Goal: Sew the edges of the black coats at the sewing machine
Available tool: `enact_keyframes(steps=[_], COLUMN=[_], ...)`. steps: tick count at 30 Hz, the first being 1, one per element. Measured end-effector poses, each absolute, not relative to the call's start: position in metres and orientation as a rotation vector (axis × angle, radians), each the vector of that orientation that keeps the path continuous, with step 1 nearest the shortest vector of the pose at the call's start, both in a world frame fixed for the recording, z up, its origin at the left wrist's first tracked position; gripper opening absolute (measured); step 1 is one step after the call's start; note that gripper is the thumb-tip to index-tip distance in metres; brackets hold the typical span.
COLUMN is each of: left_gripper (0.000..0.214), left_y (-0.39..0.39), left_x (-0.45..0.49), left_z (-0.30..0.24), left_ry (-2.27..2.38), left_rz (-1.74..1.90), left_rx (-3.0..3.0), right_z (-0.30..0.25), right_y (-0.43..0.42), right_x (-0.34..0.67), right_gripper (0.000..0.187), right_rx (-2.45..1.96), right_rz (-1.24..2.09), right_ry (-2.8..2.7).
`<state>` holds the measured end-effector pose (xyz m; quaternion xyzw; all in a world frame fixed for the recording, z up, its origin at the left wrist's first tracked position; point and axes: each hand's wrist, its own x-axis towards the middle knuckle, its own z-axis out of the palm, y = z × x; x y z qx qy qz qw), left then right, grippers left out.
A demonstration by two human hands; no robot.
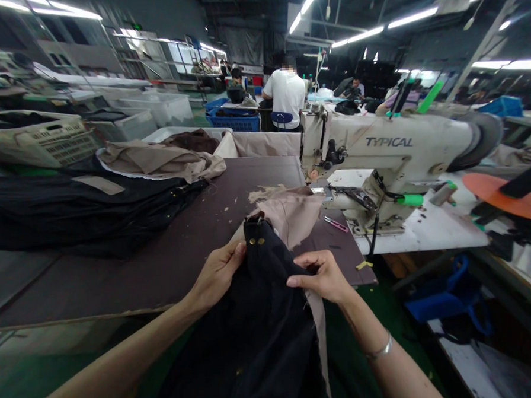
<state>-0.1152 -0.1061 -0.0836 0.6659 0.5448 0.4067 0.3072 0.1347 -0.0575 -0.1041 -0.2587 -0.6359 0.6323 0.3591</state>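
Observation:
A black fabric piece (272,317) with brass-coloured snaps near its upper end hangs over the table's front edge toward me. My left hand (222,269) pinches its left edge beside the snaps, thumb on top. On the other side, my right hand (320,273) grips the right edge between thumb and fingers. Beige lining fabric (293,212) spreads out beyond the black piece and reaches the sewing machine's arm. The sewing machine (396,141), lettered TYPICAL, stands just past my right hand. Pink thread snips (335,224) lie on the table close to it.
A pile of black fabric (83,214) and beige cloth (165,157) lie left on the brown table (161,252). Plastic crates (44,136) stand behind. A blue stool (449,299) is low at right. A person in a white shirt (284,94) sits ahead.

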Motion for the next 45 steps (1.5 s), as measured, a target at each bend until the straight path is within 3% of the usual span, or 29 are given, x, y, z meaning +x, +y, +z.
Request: enact_keyframes(steps=[3,6,9,11,14,19,24,28,30,34,36,40,45], left_gripper=[0.035,0.032,0.022,0.025,0.035,0.045,0.053,0.031,0.030,0.063,0.054,0.012,0.032], left_y=[-0.111,-0.121,-0.128,-0.125,-0.113,-0.098,-0.100,-0.103,-0.108,-0.122,-0.122,-0.113,-0.111], left_x=[-0.120,-0.120,-0.115,-0.110,-0.102,-0.088,-0.096,-0.095,-0.090,-0.082,-0.083,-0.089,-0.088], left_z=[-0.073,-0.065,-0.066,-0.069,-0.076,-0.077,-0.046,-0.028,-0.026,-0.030,-0.034,-0.037,-0.045], left_ry=[1.476,1.617,1.805,1.886,1.848,1.346,1.155,1.293,1.405,1.530,1.612,1.522,1.374], left_rz=[0.986,0.827,0.842,0.908,1.124,1.287,1.055,0.917,0.929,0.958,0.955,1.012,1.161], left_rx=[2.130,2.489,2.580,2.468,1.963,1.314,1.783,2.040,2.141,2.287,2.260,2.095,2.366], right_z=[-0.104,-0.103,-0.108,-0.110,-0.109,-0.107,-0.087,-0.057,-0.050,-0.054,-0.058,-0.062,-0.066], right_y=[-0.060,-0.070,-0.081,-0.085,-0.079,-0.058,-0.055,-0.057,-0.057,-0.061,-0.064,-0.065,-0.065], right_x=[0.137,0.136,0.132,0.129,0.126,0.132,0.143,0.135,0.128,0.116,0.114,0.112,0.114], right_gripper=[0.025,0.021,0.023,0.023,0.020,0.023,0.025,0.047,0.032,0.006,0.005,0.015,0.012], right_rx=[-0.716,-0.813,-0.862,-0.845,-0.809,-0.836,-0.744,-0.685,-0.734,-0.883,-0.910,-0.813,-0.719], right_rz=[1.375,0.871,0.402,0.280,0.365,0.828,1.104,1.148,1.056,0.897,0.871,0.946,1.009], right_ry=[-1.712,-1.834,-1.885,-1.844,-1.747,-1.476,-1.498,-1.611,-1.613,-1.494,-1.471,-1.453,-1.467])
